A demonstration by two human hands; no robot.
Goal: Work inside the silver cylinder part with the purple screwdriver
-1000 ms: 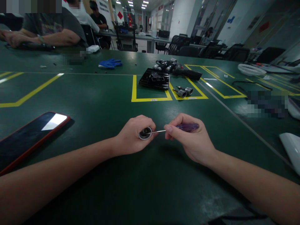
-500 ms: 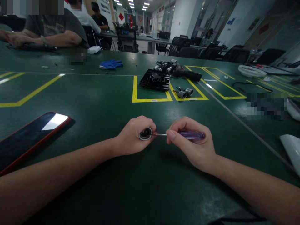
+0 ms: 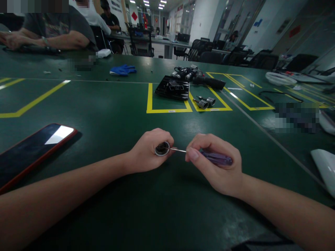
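My left hand (image 3: 148,151) is closed around a small round metal part (image 3: 162,149) with a pale rim, its open end turned to the right. My right hand (image 3: 217,164) pinches a small screwdriver with a clear purple handle (image 3: 218,159). The thin metal shaft (image 3: 176,150) reaches left into the mouth of the round part. Both hands rest low on the green table (image 3: 110,115), close together.
A red-cased phone (image 3: 31,150) lies at the left. Farther back, yellow-taped boxes hold a black tray (image 3: 172,88), small metal cylinders (image 3: 205,101) and a pile of dark parts (image 3: 195,76). A blue glove (image 3: 122,70) lies beyond. Another person's arms (image 3: 49,40) rest at the far left. A white object (image 3: 324,167) sits at the right.
The purple handle has swung down and to the right in my right hand, so the shaft now slopes up-left into the part. My left hand has held still.
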